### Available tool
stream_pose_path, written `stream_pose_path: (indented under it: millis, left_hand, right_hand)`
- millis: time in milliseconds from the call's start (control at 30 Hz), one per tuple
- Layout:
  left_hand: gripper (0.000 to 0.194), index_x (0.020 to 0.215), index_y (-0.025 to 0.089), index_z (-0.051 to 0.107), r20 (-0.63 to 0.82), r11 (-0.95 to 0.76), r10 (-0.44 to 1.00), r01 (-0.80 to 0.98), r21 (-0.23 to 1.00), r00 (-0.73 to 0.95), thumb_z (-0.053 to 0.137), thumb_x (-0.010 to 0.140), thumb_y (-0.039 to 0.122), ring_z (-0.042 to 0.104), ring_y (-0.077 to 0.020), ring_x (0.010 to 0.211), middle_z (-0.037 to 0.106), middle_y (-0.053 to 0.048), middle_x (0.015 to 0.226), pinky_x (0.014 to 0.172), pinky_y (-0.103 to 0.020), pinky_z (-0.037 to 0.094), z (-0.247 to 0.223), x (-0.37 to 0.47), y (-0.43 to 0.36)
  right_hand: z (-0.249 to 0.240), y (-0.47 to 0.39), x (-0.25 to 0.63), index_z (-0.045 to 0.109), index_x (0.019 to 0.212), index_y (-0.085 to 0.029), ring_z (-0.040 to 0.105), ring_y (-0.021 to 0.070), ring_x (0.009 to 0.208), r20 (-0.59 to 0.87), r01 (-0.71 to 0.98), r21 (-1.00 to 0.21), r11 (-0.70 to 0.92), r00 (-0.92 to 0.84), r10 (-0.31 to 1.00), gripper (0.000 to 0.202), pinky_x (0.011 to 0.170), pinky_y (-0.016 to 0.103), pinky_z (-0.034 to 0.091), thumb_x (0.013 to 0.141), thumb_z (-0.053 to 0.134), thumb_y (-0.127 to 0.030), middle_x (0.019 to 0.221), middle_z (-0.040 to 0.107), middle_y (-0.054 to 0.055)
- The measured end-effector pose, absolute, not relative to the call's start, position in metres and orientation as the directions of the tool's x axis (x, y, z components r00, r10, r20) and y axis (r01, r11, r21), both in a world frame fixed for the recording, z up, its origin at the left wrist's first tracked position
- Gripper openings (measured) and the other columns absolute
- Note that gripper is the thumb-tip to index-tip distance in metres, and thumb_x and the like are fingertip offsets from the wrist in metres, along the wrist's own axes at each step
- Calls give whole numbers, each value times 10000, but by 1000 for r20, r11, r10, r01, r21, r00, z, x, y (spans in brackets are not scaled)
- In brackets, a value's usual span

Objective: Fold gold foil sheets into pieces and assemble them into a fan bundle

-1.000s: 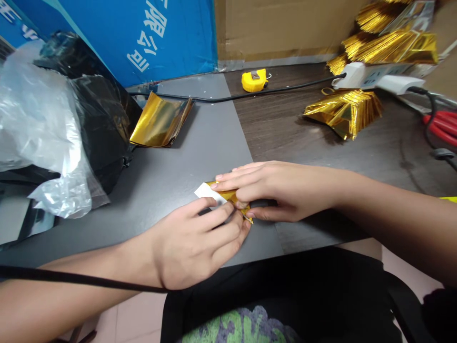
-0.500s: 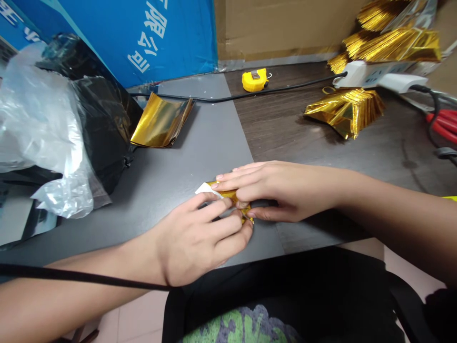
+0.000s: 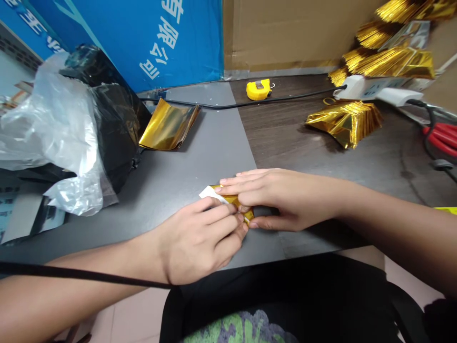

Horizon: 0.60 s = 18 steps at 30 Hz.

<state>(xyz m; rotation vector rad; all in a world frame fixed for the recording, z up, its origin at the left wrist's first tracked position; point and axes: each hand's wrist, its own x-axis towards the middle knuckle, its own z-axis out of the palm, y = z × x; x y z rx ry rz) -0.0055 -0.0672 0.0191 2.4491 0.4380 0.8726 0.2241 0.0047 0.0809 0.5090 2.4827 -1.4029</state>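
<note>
A small piece of folded gold foil (image 3: pixel 233 199) lies on the tabletop between my hands, with a white strip (image 3: pixel 211 193) showing at its left end. My left hand (image 3: pixel 203 238) comes from the lower left, its bent fingers closed on the near edge of the foil. From the right, my right hand (image 3: pixel 282 197) presses its fingers along the far side, while its thumb meets the near corner. Both sets of fingertips almost touch, and they hide much of the foil. Farther back rests a curved stack of gold foil sheets (image 3: pixel 167 125).
Behind are a yellow tape measure (image 3: pixel 258 89), a black cable (image 3: pixel 285 99) and a white power strip (image 3: pixel 383 90). Pleated gold foil (image 3: pixel 346 121) sits at the right near red-handled scissors (image 3: pixel 442 138). A black plastic bag (image 3: pixel 116 119) and a clear bag (image 3: pixel 71 143) stand left.
The view has shifted slightly, so the scene appears a little lower. Both hands stay on the gold foil; my left fingers have drawn slightly closer together at its near edge.
</note>
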Motion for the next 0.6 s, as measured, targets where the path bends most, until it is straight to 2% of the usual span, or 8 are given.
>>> stream_pose_path:
  millis: [200, 433, 600]
  left_hand:
    - [179, 940, 109, 728, 502, -780, 492, 104, 617, 712, 575, 964, 199, 675, -222, 932, 740, -70, 949, 820, -372, 513, 20, -4, -65]
    - [183, 838, 116, 714, 407, -604, 599, 55, 795, 689, 579, 943, 180, 653, -215, 897, 710, -80, 886, 815, -378, 485, 18, -8, -63]
    - [186, 823, 138, 704, 436, -605, 564, -9, 796, 701, 570, 941, 191, 636, -208, 892, 692, -65, 867, 821, -378, 460, 12, -11, -60]
  right_hand:
    - [81, 2, 225, 588, 1339, -178, 347, 193, 1509, -416, 455, -748, 483, -889, 193, 376, 1255, 420, 297, 1000, 586, -341, 1569, 464, 57]
    - [82, 5, 224, 614, 1279, -207, 334, 177, 1515, -432, 461, -757, 463, -885, 175, 306, 1270, 396, 263, 1013, 574, -354, 1560, 478, 23]
    - [81, 5, 224, 607, 1292, -221, 350, 181, 1507, -410, 446, -769, 458, -894, 182, 317, 1253, 408, 291, 1017, 562, -372, 1567, 470, 27]
